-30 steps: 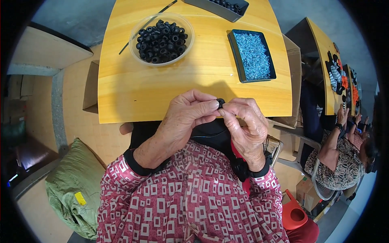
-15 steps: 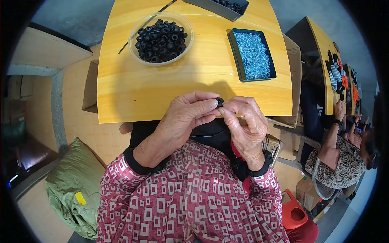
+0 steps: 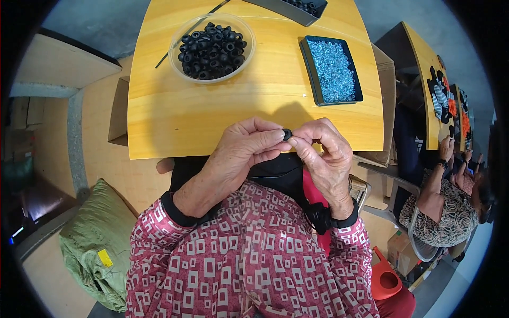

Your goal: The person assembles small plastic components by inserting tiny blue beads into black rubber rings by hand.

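Note:
A small black rubber ring (image 3: 287,133) is pinched between the fingertips of both hands, just over the near edge of the yellow wooden table (image 3: 175,116). My left hand (image 3: 241,151) grips it from the left, my right hand (image 3: 321,151) from the right. Most of the ring is hidden by the fingers. Farther back on the table, a clear round bowl (image 3: 176,63) holds several black rubber rings (image 3: 211,50). To its right lies a dark rectangular tray (image 3: 309,69) filled with small light-blue pieces (image 3: 333,71).
Another dark tray (image 3: 286,10) with black parts sits at the table's far edge, beside a thin black stick (image 3: 183,34). A green sack (image 3: 95,244) lies on the floor at left, a red bucket (image 3: 386,278) at lower right. Another person (image 3: 450,206) works at a neighbouring table at right.
Both hands stay pressed together on the ring at the table edge; the fingers have only shifted slightly.

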`<state>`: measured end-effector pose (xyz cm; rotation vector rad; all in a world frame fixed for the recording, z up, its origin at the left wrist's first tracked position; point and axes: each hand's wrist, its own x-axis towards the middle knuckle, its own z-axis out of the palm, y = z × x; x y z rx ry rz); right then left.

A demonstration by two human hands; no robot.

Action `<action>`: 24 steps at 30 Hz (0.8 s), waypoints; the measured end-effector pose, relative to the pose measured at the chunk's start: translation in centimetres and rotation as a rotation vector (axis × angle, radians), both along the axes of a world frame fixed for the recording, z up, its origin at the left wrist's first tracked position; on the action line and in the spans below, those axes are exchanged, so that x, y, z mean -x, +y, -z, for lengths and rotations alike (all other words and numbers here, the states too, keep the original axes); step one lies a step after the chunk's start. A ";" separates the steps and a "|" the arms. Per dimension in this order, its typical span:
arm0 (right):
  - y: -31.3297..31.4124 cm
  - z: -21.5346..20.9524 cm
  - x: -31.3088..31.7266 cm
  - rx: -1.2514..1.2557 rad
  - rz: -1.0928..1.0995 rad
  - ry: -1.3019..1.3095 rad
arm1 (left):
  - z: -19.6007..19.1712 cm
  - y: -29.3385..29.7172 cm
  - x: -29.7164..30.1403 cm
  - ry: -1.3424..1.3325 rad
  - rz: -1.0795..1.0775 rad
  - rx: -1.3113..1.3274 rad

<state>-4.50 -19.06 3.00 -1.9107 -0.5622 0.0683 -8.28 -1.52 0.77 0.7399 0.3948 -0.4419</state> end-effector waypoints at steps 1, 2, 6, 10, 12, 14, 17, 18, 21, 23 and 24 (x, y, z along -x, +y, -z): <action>-0.1 0.1 -0.1 -0.004 -0.019 0.030 | 0.0 0.0 0.0 0.006 0.003 -0.022; 0.0 0.2 -0.1 -0.004 -0.018 0.032 | 0.1 -0.1 0.0 0.012 0.007 -0.044; 0.3 -0.3 -0.1 -0.039 -0.035 0.122 | -0.1 0.1 0.3 -0.007 0.001 -0.048; -0.2 0.2 -0.6 -0.034 -0.141 0.033 | 0.4 0.1 0.4 0.023 0.023 0.061; -0.3 0.0 -0.6 -0.026 -0.143 0.041 | 0.5 0.1 0.4 0.034 0.023 0.108; -0.4 0.0 -0.4 -0.019 -0.144 0.048 | 0.6 0.1 0.4 0.006 0.034 0.156; -0.5 -0.1 -0.4 0.033 -0.145 -0.093 | 0.1 0.1 0.4 0.025 0.058 0.178; -0.5 -0.2 -0.4 0.036 -0.147 -0.101 | 0.2 0.2 0.4 0.025 0.056 0.178; -0.6 -0.7 -0.5 0.081 -0.161 -0.132 | 0.2 0.5 0.2 -0.005 0.091 0.188; -0.4 -1.0 -0.5 0.117 -0.180 -0.153 | -0.2 0.7 0.2 -0.011 0.091 0.203; -0.3 -1.1 -0.5 0.088 -0.162 -0.133 | -0.2 0.7 0.2 -0.010 0.088 0.203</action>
